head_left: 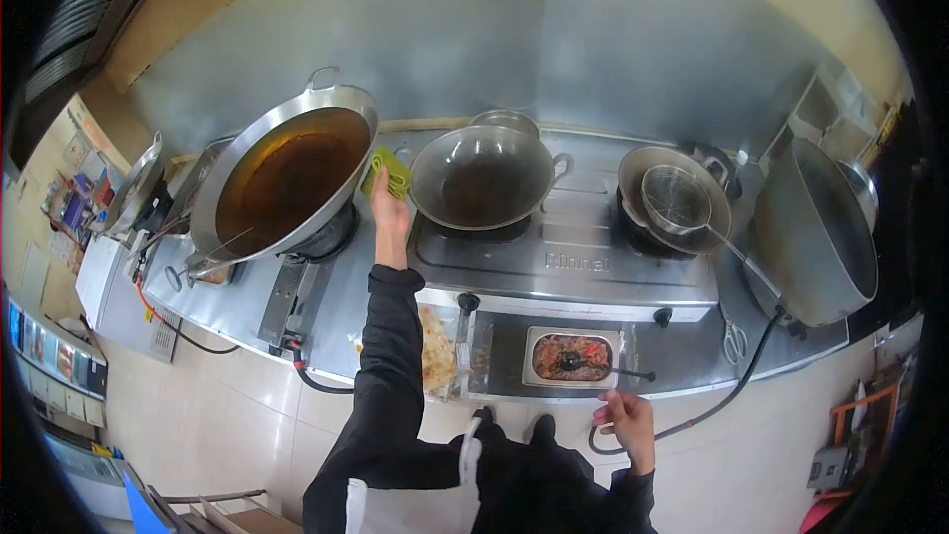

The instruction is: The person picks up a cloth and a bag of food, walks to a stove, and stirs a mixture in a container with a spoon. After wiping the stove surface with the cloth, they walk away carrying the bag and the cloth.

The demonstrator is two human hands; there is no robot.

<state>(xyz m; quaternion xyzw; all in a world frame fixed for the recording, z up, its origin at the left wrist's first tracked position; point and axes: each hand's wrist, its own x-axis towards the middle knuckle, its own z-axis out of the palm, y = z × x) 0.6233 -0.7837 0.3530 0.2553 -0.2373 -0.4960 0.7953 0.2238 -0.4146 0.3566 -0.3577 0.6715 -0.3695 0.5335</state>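
Green cloth is gripped in the left hand, which is stretched up across the counter and clenched on it. The cloth is pressed against the left handle of the middle wok, in the gap between that wok and the big wok of dark oil to its left. The middle wok is set on the stove. The right hand is held low at the counter's front edge, fingers half curled; whether anything is gripped cannot be told. Just above it a tray of minced filling is seen, with a black spoon laid in it, handle toward that hand. On the right burner a pot is stood with a strainer inside.
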